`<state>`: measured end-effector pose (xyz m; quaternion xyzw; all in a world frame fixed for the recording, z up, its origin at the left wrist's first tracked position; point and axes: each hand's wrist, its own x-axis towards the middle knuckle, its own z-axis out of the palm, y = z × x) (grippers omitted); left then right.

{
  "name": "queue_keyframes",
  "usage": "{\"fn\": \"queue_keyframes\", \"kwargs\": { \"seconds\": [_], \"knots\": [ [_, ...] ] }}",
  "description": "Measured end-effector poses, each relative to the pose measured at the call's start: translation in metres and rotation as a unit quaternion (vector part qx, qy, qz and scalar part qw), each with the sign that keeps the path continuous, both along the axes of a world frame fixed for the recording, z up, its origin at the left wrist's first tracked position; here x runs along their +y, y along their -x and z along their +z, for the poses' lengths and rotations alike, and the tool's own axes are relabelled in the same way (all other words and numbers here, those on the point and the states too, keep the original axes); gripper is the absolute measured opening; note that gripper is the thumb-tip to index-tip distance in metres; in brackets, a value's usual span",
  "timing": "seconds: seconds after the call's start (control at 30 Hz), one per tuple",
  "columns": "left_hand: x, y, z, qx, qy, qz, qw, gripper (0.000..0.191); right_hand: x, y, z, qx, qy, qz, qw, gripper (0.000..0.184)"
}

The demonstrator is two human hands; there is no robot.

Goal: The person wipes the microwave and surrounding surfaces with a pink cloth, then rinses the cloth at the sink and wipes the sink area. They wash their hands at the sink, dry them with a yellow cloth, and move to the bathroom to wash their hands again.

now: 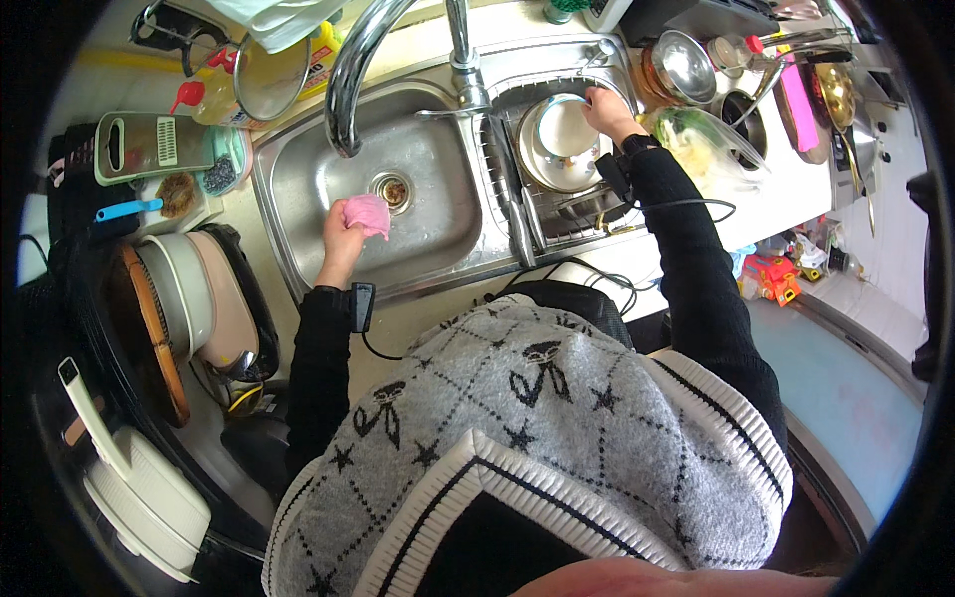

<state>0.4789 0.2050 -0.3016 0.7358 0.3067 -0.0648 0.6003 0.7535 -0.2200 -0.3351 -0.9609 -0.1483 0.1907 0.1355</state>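
Note:
My left hand (344, 241) grips a bunched pink cloth (367, 214) over the left basin of the stainless steel sink (440, 216), close to the drain strainer (393, 191). Over the right basin, my right hand (608, 113) has its fingers at the rim of a white bowl (565, 128). That bowl rests on larger pale dishes (548, 176) in a wire dish rack (498, 168). Whether the fingers pinch the rim or only touch it cannot be made out. Long-handled metal utensils (520, 224) lie at the rack's left side. A metal pan (589, 205) sits partly hidden below the dishes.
A chrome faucet (345, 97) arches over the left basin. Right of the sink lie a clear plastic bag of greens (697, 145) and a steel bowl (683, 67). At left are a grater (153, 145), a blue-handled brush (138, 209) and upright pans (175, 291). Black cables (597, 280) trail along the counter.

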Motion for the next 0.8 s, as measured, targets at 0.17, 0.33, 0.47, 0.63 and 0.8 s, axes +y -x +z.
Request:
{"fn": "queue_keyframes", "kwargs": {
  "seconds": [0.17,0.33,0.47,0.63,0.8],
  "knots": [
    [0.0,0.01,0.003,-0.024,0.019,-0.008,0.999,0.037,0.014,0.03,0.022,0.083,0.052,-0.04,0.994,0.03],
    [-0.01,0.011,0.01,-0.031,0.053,0.009,0.998,0.037,0.051,0.097,0.094,-0.146,-0.046,-0.032,0.988,0.022],
    [-0.025,0.001,0.026,-0.042,0.087,0.009,0.995,0.037,0.102,0.127,0.126,-0.338,-0.267,0.139,0.892,0.026],
    [-0.031,0.002,0.042,-0.049,0.072,0.014,0.996,0.037,0.116,0.142,0.105,-0.274,-0.314,0.091,0.904,0.037],
    [-0.021,0.012,0.044,-0.071,0.053,0.012,0.996,0.033,0.051,0.095,0.039,-0.074,-0.083,-0.098,0.989,0.041]
  ]
}}
